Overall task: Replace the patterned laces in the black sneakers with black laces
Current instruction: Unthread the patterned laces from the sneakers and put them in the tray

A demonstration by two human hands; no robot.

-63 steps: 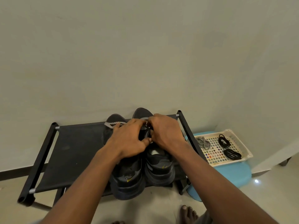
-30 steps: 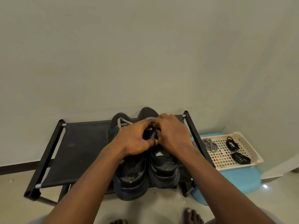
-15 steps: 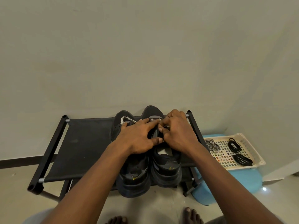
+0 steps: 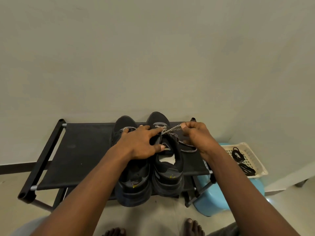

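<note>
Two black sneakers stand side by side on a black shoe rack (image 4: 80, 150), toes to the wall. My left hand (image 4: 141, 143) lies spread over the left sneaker (image 4: 133, 181) and presses the tongue of the right sneaker (image 4: 167, 172) with straight fingers. My right hand (image 4: 196, 135) pinches an end of the black-and-white patterned lace (image 4: 172, 129), drawn out to the right from the front eyelets. A loose length of it trails beside the shoe toward my wrist. Two coiled black laces (image 4: 238, 155) lie in a cream basket (image 4: 252, 159).
The basket rests on a blue plastic stool (image 4: 219, 203) to the right of the rack. A plain wall stands right behind the rack. The rack's left half is bare fabric. My bare toes (image 4: 193, 227) show at the bottom on the tiled floor.
My right hand has moved right, away from the shoe, drawing the patterned lace out with it. My left hand's fingers have spread flat over the sneakers. The camera has tilted slightly.
</note>
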